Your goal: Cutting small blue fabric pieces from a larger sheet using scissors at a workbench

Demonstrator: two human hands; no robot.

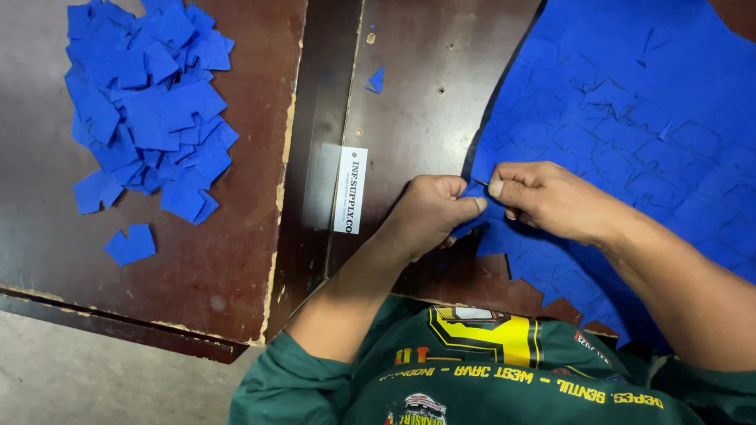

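So the biggest thing in front of you is that blue fabric sheet (642, 103) spread over the right side of the dark wooden table (424, 93), already scored all over with cut outlines. Over on the far left sits the pile of blue pieces (152, 103), a decent heap, with a couple of strays near it and one tiny blue scrap (377, 80) lying alone in the middle. There's also a white label (350, 190) stuck beside the table seam.

Your left hand (432, 212) and right hand (549, 200) meet at the near left edge of the sheet, both closed in a pinch on one small piece there, fingertips almost touching. Looks like you're tearing it loose, though I can't really see the piece itself.

Progress-wise: a good stack is done, but most of the sheet looks untouched, so plenty left.
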